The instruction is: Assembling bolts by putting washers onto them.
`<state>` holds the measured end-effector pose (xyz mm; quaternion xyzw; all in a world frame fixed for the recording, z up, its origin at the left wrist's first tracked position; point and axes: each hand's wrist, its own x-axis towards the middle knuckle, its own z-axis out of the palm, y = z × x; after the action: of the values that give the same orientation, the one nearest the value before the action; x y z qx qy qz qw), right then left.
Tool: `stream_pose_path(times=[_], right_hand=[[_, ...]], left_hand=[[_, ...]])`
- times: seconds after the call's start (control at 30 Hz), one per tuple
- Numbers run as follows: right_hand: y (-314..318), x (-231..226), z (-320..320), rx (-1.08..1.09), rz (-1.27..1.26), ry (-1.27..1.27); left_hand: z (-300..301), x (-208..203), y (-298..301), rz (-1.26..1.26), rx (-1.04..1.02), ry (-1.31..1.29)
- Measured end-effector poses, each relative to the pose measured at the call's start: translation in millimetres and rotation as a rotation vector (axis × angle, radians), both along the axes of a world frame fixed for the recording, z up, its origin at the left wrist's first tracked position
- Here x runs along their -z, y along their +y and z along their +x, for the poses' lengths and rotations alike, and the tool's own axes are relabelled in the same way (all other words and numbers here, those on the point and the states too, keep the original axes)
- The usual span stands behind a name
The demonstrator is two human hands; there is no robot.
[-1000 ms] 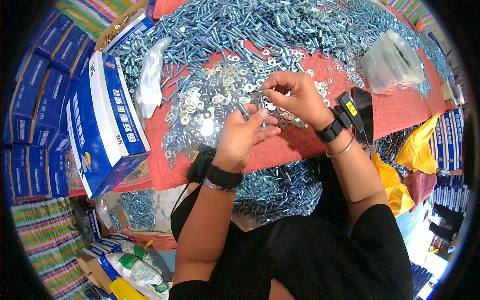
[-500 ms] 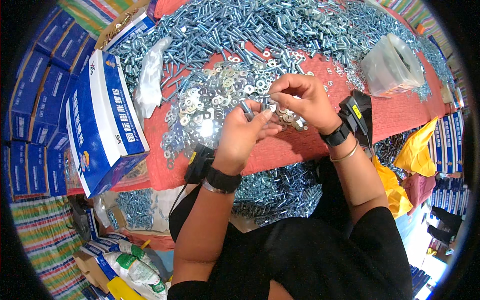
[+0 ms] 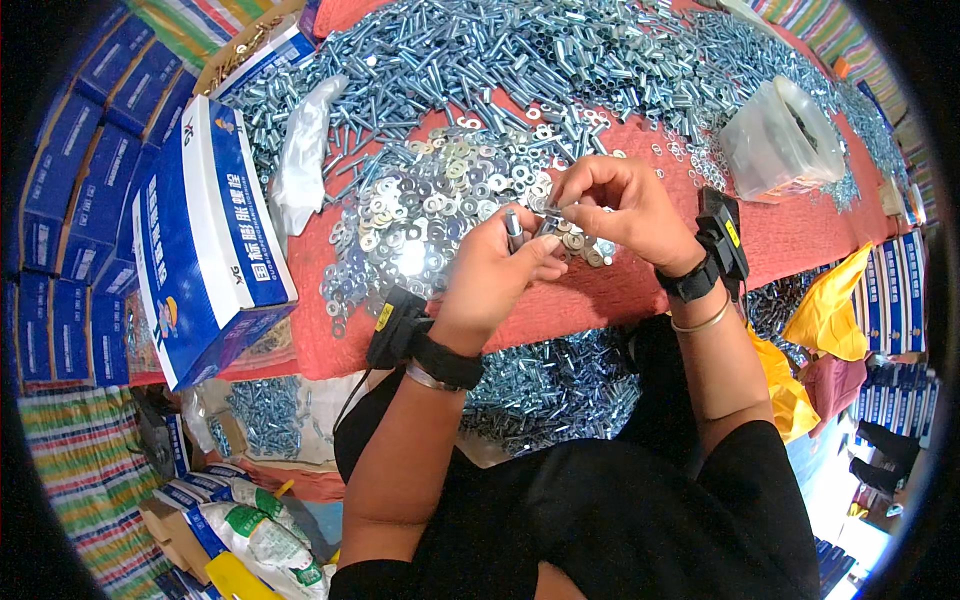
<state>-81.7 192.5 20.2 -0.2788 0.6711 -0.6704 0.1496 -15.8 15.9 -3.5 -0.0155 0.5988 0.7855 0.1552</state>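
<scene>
My left hand (image 3: 490, 275) is closed around a short metal rod or sleeve (image 3: 514, 232), like an expansion bolt part; its top end pokes out between thumb and fingers. Close by, my right hand (image 3: 625, 215) pinches a small, thin metal piece (image 3: 552, 213) at the tip of the left hand's work. Whether that piece is a washer seen edge-on is too small to tell. Below and beside both hands spreads a pile of flat washers (image 3: 425, 205) on the red cloth (image 3: 385, 345). Some washers lie partly hidden under the right hand.
Metal bolts and sleeves (image 3: 480, 60) heap along the table's far side. A blue-and-white carton (image 3: 215, 245) and a white plastic bag (image 3: 303, 150) stand left. At right is a translucent tub (image 3: 775, 145) near small spring washers (image 3: 690, 155). More bolts (image 3: 560, 390) lie below the table edge.
My right hand has shifted slightly right and down, its fingertips now lower near the left hand. The left hand keeps its hold and has turned a little.
</scene>
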Motion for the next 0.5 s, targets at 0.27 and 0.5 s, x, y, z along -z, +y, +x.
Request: stream_pose_path(times=[0.27,0.5], right_hand=[[-1.4,-1.0,2.4,0.058,-0.147,-0.121],[-15.9,-16.7,15.2,-0.004,0.247,0.439]], left_hand=[[1.1,-2.6,2.0,-0.057,0.034,-0.012],[3.3,9.5,4.1,-0.229,0.045,0.098]])
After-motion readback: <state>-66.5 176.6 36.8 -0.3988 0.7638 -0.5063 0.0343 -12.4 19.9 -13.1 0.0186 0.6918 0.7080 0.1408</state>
